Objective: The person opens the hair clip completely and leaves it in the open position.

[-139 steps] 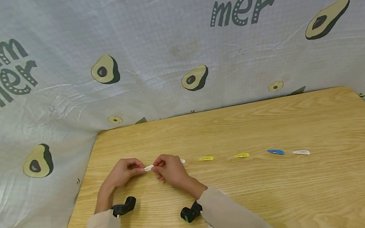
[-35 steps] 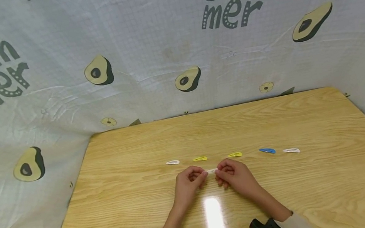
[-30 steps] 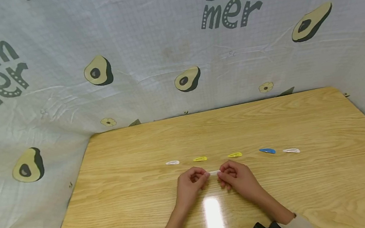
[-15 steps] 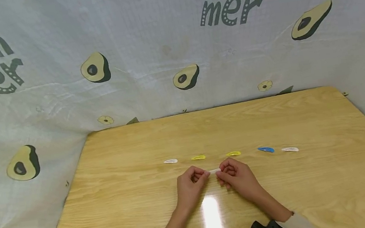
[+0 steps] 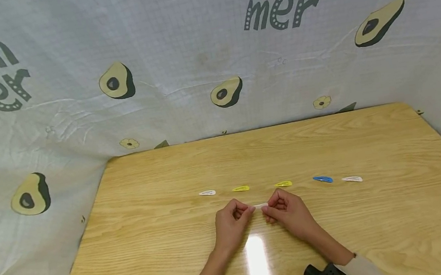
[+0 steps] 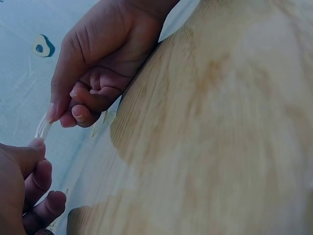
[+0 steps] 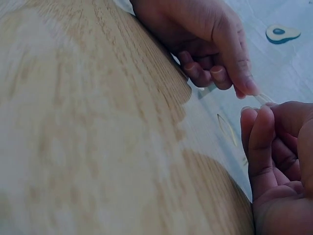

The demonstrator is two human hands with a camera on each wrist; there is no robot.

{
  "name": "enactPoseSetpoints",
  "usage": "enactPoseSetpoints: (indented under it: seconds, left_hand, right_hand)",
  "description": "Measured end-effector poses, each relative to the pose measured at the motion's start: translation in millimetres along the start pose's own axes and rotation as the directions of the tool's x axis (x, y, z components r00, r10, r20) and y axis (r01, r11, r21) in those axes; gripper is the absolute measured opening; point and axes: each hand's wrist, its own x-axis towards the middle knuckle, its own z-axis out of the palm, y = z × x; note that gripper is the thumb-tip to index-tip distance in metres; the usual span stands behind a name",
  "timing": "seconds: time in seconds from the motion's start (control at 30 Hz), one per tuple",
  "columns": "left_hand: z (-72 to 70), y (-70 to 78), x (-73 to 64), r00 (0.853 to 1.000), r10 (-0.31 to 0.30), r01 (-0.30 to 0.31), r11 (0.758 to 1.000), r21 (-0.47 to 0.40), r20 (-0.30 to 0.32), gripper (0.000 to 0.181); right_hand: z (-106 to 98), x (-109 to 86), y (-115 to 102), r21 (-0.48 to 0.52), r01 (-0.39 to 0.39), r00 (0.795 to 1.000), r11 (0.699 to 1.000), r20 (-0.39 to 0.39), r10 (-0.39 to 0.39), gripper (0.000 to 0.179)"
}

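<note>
While both hands (image 5: 229, 224) (image 5: 292, 214) pinch white clip (image 5: 261, 205), only head view shows five-clip row (image 5: 283, 184).

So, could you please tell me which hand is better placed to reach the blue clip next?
Probably the right hand: it is nearer the blue clip than the left hand. Both pinch one white clip, so the right should first let go.

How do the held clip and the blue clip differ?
Colour: the held clip is whitish, the blue clip blue.
Support: the held clip is pinched between the left hand and right hand; the blue clip lies on the table.
Visibility: the held clip is partly covered by the hands, the blue clip shows whole.
Shared: both look like slim hair clips.
</note>
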Motion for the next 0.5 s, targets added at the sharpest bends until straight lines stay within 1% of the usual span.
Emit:
enactPoseSetpoints:
  seconds: [0.1,0.23,0.37,0.47,0.5]
  left_hand:
    - [-0.3,-0.5,0.0,1.000,0.017,-0.017,1.000,0.000,0.003,0.011]
    - [0.7,-5.2,0.8,1.000,0.029,-0.029,1.000,0.006,0.000,0.012]
    - [6.8,-26.0,2.8,1.000,0.021,-0.021,1.000,0.019,-0.015,0.013]
    - [6.4,-24.5,3.8,1.000,0.017,-0.017,1.000,0.010,-0.016,0.014]
    - [5.0,-20.1,4.0,1.000,0.023,-0.023,1.000,0.008,-0.014,0.014]
  right_hand:
    - [-0.6,0.8,2.0,0.008,0.007,1.000,1.000,0.004,-0.007,0.011]
    - [-1.9,4.2,13.9,0.022,0.004,1.000,1.000,-0.003,-0.004,0.011]
    - [-2.3,6.3,25.7,0.014,0.004,1.000,1.000,-0.028,-0.003,0.015]
    - [-1.2,6.8,26.8,0.004,0.022,0.999,1.000,-0.047,-0.022,0.018]
    - [-0.8,7.5,26.9,0.006,0.028,0.998,1.000,-0.053,-0.028,0.019]
